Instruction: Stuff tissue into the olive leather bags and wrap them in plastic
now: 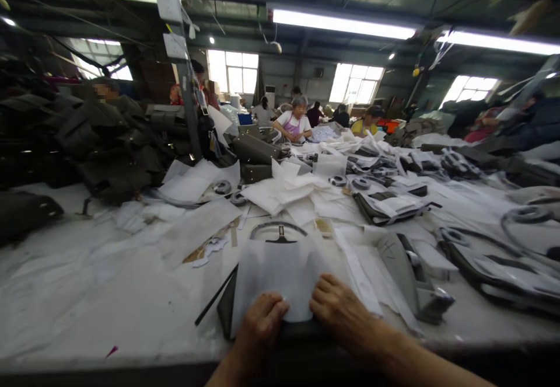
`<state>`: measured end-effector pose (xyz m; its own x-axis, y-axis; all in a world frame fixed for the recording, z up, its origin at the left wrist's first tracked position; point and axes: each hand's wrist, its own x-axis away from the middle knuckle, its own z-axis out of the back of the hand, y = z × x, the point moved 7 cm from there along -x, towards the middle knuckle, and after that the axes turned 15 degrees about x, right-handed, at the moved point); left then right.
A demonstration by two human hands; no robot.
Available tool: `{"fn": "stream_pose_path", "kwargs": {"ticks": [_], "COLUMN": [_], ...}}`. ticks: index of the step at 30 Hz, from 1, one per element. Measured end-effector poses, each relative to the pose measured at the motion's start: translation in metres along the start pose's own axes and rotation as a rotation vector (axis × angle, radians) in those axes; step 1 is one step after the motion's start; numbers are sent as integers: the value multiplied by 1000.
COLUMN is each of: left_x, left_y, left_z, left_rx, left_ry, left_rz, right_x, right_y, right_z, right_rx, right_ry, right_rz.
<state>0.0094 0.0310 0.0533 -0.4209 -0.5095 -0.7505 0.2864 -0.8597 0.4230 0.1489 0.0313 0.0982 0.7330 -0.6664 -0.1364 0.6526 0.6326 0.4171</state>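
A dark handbag (225, 311) lies in front of me at the table's near edge. Its handle (301, 229), which looks wrapped in clear film, arches up at the far end by a small metal fitting. Over the bag's front lies a translucent white sheet (275, 264). My left hand (265, 320) pinches this sheet near its lower edge, left of centre. On the other side, my right hand (335, 305) has curled fingers on the sheet's lower right part. A thin dark strap (214, 299) sticks out left of the bag.
A grey tape-dispenser-like tool (406, 276) stands to my right. Beyond it lie flat dark bags (494, 264) with wrapped handles. Loose white sheets (284, 191) pile up ahead. Dark bags (118, 171) are heaped at the left by a metal post (188, 83). Several people work farther back.
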Motion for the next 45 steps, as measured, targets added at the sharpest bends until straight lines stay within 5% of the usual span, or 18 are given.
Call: {"fn": "stream_pose_path", "kwargs": {"ticks": [6, 12, 17, 22, 30, 45], "left_x": [-5, -3, -5, 4, 13, 0], "left_y": [10, 6, 9, -10, -47, -49], "left_z": [-3, -8, -8, -10, -16, -35], "left_rx": [4, -2, -12, 126, 289, 69], "left_ry": [-123, -171, -157, -109, -95, -296], "left_rz": [7, 31, -18, 138, 423, 484], "right_x": [26, -12, -45, -38, -41, -38], "right_y": [8, 13, 2, 7, 0, 1], "right_z": [18, 40, 0, -36, -53, -68], "right_rx": [-151, -250, -424, -635, -587, -689], "right_ry": [-77, -165, -293, -191, -279, -251], "right_rz": [-122, -189, -227, -394, -423, -406]}}
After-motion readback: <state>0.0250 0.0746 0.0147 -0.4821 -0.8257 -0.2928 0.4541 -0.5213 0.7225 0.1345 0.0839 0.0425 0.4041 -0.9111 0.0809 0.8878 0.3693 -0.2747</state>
